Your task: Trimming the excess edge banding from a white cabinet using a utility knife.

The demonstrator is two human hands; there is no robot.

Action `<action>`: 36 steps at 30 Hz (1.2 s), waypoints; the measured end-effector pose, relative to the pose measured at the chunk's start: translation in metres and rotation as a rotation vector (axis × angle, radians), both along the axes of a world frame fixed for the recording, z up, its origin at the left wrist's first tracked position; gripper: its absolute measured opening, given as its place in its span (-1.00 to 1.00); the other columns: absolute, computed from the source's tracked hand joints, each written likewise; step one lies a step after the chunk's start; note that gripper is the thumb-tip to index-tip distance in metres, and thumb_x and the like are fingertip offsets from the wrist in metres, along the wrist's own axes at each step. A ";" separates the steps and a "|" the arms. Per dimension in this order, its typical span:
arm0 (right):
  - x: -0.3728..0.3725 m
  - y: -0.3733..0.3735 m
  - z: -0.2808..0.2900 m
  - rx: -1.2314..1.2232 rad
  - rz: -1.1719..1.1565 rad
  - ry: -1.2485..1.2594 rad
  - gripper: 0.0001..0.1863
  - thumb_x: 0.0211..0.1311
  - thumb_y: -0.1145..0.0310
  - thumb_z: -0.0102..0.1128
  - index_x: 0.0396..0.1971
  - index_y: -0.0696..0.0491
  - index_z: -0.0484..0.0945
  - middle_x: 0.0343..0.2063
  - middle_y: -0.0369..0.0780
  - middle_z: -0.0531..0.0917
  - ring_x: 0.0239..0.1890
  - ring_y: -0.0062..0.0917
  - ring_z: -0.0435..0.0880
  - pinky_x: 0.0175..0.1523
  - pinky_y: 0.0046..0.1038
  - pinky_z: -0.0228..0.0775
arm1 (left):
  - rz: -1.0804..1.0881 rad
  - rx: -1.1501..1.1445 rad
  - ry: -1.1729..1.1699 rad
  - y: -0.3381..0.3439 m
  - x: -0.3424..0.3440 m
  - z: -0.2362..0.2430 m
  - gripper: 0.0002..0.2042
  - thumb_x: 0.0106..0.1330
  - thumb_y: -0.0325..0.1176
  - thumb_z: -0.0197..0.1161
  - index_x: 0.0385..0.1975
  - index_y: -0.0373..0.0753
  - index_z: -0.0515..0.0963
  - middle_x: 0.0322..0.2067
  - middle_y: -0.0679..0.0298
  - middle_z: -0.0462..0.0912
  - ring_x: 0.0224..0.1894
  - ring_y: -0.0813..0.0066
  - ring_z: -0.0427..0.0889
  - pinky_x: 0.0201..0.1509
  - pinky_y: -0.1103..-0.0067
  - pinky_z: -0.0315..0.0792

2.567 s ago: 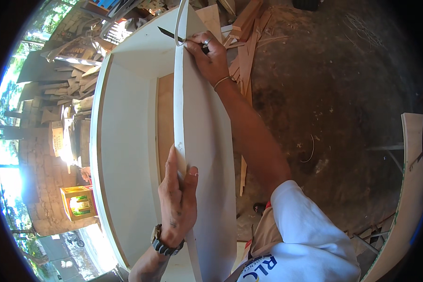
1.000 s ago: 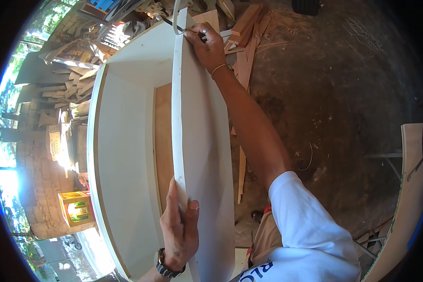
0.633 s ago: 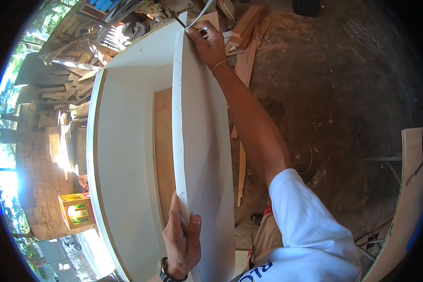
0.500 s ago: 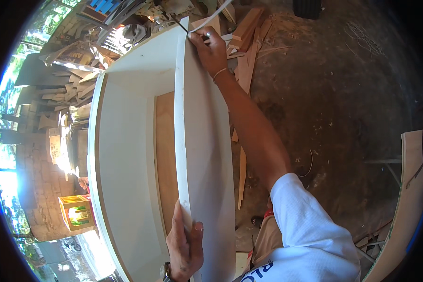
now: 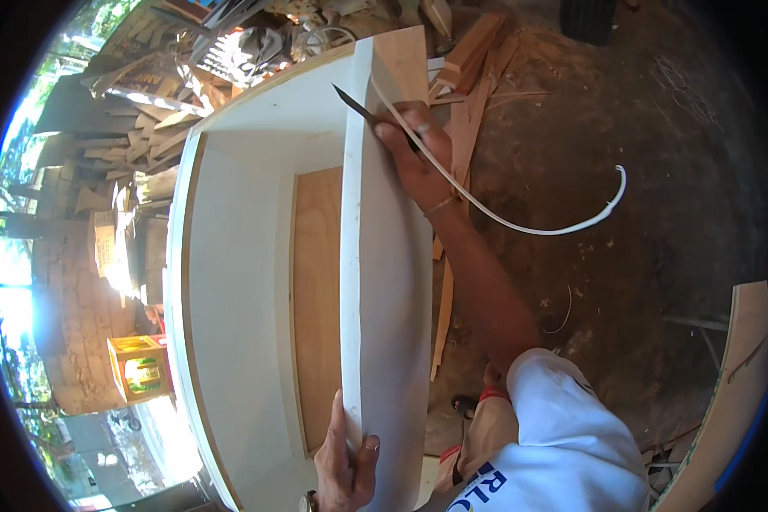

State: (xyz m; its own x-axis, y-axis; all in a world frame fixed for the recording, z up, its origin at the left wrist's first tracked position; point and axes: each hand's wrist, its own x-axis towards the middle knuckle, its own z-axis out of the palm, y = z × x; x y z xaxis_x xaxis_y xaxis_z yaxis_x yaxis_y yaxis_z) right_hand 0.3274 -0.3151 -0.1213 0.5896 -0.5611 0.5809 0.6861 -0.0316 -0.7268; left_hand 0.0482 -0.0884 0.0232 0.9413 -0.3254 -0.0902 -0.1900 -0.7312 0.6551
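Thin white strip (image 5: 563, 230) swung rightward, right fingers (image 5: 390, 132) gripping pointed blade (image 5: 352, 103), left fingers (image 5: 336, 427) pinching smooth panel (image 5: 392, 324)

A dark blade (image 5: 352, 102) crosses the white panel's edge (image 5: 351, 256) near a curved white strip (image 5: 555, 231).

To your far left, wood offcuts (image 5: 136, 154) lie heaped near a block wall (image 5: 90, 341). A cardboard box (image 5: 104, 243) stands nearby; a yellow open-sided box (image 5: 132, 344) sits closer to you. Green foliage (image 5: 102, 15), sunlit, beyond. Ahead and right of you: brown planks (image 5: 474, 53) on a dark, flecked floor (image 5: 614, 282), black bin (image 5: 587, 20), tangled thin strands (image 5: 687, 92). Far right, a pale wooden board (image 5: 736, 375).
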 end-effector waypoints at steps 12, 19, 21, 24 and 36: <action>-0.152 0.064 0.001 -0.166 -0.051 -0.011 -0.80 -0.03 0.41 0.47 -0.37 0.04 0.65 -0.34 -0.20 0.67 -0.34 -0.34 0.60 -0.28 -0.37 0.43 | 0.055 -0.127 0.192 0.002 0.005 -0.003 -0.34 0.47 -0.27 0.02 0.45 -0.48 -0.03 0.20 -0.13 0.48 0.18 0.20 0.54 0.24 0.36 0.40; -0.206 0.092 0.011 -0.207 -0.092 0.024 -0.74 -0.11 0.35 0.52 -0.37 0.01 0.65 -0.37 -0.27 0.66 -0.39 -0.42 0.58 -0.34 -0.41 0.39 | 0.033 -0.492 0.385 0.013 0.031 -0.031 -0.30 0.59 0.01 -0.25 0.50 -0.39 -0.18 0.49 0.04 -0.03 0.52 0.26 -0.03 0.54 0.42 -0.13; -0.214 0.097 0.013 -0.208 -0.092 0.025 -0.73 -0.11 0.34 0.52 -0.36 -0.01 0.65 -0.37 -0.29 0.65 -0.40 -0.44 0.57 -0.37 -0.41 0.35 | -0.037 -0.674 0.415 0.009 0.049 -0.040 -0.33 0.60 -0.02 -0.26 0.51 -0.37 -0.16 0.49 0.07 -0.02 0.51 0.30 -0.01 0.53 0.43 -0.11; -0.222 0.100 0.013 -0.213 -0.037 -0.008 -0.75 0.03 0.42 0.46 -0.28 0.10 0.63 -0.29 -0.18 0.62 -0.31 -0.38 0.52 -0.20 -0.40 0.37 | -0.079 -0.634 0.290 -0.007 0.080 -0.049 -0.37 0.61 -0.04 -0.26 0.51 -0.32 -0.08 0.48 0.12 0.04 0.49 0.37 0.05 0.52 0.45 -0.06; -0.236 0.111 -0.004 -0.217 -0.100 -0.148 -0.76 0.08 0.31 0.45 -0.32 0.11 0.64 -0.32 -0.18 0.64 -0.36 -0.40 0.55 -0.20 -0.37 0.31 | -0.136 -0.369 -0.047 -0.038 0.137 -0.044 -0.46 0.61 -0.06 -0.28 0.49 -0.18 0.11 0.46 0.20 0.18 0.50 0.38 0.11 0.52 0.53 -0.03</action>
